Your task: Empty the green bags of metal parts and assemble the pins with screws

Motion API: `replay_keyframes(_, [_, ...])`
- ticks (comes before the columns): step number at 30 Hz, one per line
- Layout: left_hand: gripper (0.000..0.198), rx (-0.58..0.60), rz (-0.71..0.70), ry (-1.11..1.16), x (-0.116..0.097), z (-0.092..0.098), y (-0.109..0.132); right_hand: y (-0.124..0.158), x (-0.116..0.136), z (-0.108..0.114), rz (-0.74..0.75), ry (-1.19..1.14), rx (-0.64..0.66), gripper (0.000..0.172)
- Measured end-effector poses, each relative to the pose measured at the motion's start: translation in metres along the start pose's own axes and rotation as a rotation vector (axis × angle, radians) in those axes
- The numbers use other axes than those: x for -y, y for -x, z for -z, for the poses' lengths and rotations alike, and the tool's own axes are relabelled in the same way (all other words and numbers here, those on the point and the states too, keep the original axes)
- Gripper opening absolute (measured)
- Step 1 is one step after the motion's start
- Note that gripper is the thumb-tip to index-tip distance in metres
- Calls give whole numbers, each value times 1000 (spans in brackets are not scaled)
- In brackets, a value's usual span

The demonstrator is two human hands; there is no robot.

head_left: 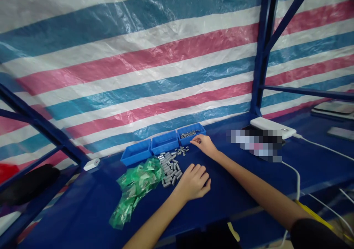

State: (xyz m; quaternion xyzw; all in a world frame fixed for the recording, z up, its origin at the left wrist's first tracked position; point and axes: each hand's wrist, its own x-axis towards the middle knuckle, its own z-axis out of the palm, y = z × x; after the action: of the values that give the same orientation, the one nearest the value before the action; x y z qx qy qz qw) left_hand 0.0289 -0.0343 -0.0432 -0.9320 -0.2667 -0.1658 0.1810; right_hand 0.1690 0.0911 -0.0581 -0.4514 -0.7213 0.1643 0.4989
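Note:
My right hand [205, 146] is at the front right corner of the right-hand blue bin [200, 128], thumb and forefinger pinched together. Anything between those fingertips is too small to make out. Below it, my left hand [194, 182] is low over the table, back upward and fingers curled in; whatever it may hold is hidden. Beside the left hand lies a pile of grey metal cylinders [170, 169]. Small metal pieces [182, 151] are scattered just behind them, and more small metal parts [189, 134] lie inside the right-hand bin.
Left of the cylinders is a heap of green plastic packets [141, 182]. Two more blue bins [136, 151] adjoin the right-hand one along the striped sheet [155, 105]. A white power bank [272, 127] with a cable stands right, near a blue frame post [260, 57].

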Motion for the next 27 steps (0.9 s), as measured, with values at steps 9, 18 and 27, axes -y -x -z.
replay_keyframes(9, [15,-38,233,111,4,-2,-6,-24,7,-9,-157,-391,4,31])
replay_keyframes(18, [15,-55,172,89,0,-2,-6,-5,3,-8,122,-158,202,22])
replay_keyframes(27, [24,-180,-194,1,-18,-3,-13,9,9,-13,161,181,301,23])
